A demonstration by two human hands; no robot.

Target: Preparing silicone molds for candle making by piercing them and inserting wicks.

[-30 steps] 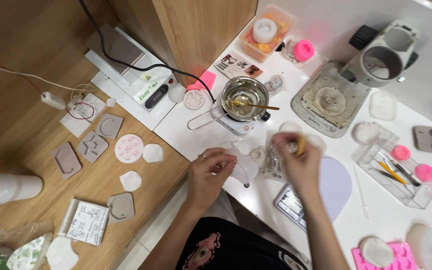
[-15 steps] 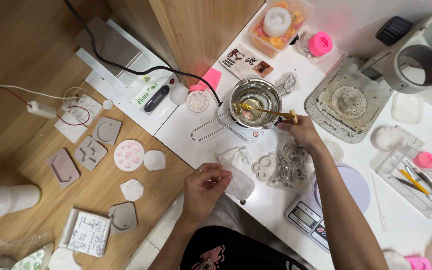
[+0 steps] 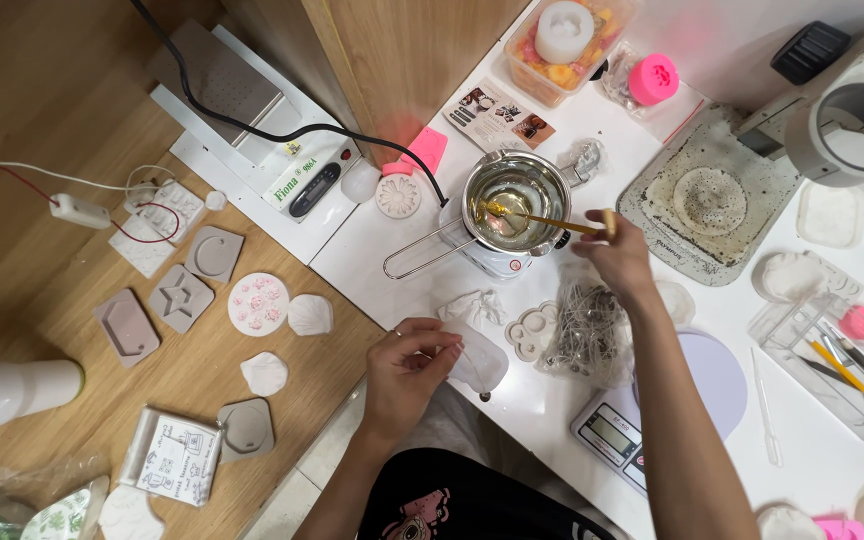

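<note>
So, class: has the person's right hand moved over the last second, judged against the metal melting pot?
Yes. The right hand has moved up the table from the bag of wicks to the metal melting pot, now holding the wooden stirrer resting in it.

Two worktops sitting side by side under even indoor light.

A wooden table point(image 3: 42, 130) is filling the left, a white table point(image 3: 732, 480) is running along the right, and a wooden upright panel point(image 3: 392, 50) is standing between them at the top. A pale floor strip point(image 3: 297, 490) is showing below the gap.
</note>
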